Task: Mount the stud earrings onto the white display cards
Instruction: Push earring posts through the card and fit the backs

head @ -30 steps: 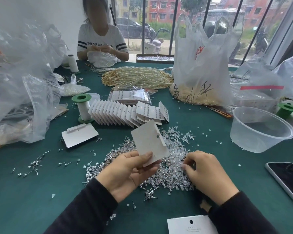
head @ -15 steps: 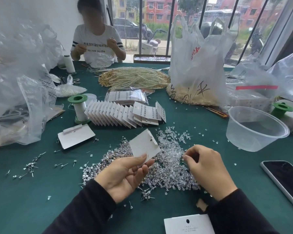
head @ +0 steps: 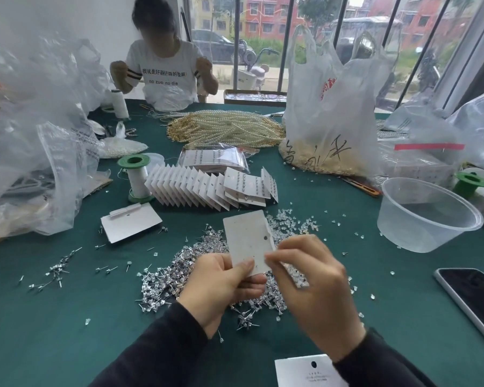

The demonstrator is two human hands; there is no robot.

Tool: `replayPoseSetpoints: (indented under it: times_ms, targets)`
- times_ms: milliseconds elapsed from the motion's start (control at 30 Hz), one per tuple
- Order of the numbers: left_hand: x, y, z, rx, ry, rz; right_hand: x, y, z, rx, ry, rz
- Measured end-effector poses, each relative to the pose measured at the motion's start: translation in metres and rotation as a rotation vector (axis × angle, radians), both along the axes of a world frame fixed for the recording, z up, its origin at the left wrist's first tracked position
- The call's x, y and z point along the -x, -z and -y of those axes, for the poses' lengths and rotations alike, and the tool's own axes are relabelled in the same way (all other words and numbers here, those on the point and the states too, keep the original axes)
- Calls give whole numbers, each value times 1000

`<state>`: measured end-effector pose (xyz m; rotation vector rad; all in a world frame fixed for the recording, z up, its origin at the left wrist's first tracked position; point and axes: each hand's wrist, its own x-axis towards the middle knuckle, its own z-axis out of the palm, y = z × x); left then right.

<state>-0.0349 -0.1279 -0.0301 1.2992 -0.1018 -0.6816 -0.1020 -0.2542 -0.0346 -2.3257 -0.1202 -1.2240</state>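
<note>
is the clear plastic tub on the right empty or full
Looks empty: the clear plastic tub stands upright, rim up, and only the green table shows through its walls and bottom.

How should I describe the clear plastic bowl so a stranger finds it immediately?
Start at the right side of the green table. Beyond the dark smartphone stands a round clear plastic bowl. Unlike the soft bags nearby, it is rigid and open.

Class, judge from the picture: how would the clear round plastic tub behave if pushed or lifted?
The clear round plastic tub looks empty and thin-walled: probably light, flexing if squeezed. Wide and low, it would likely slide rather than tip.
</note>
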Motion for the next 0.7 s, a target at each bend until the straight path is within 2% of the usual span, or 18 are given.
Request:
replayPoseSetpoints:
  times_ms: [67,300,700]
  targets:
    - [2,1,2,-19,-12,44,-4,5,-5,58,2,-41]
    - [4,-2,3,-42,-24,80,-6,9,-6,60,-4,-88]
    - [6,0,4,-36,-59,123,-6,12,-9,25,24,-70]
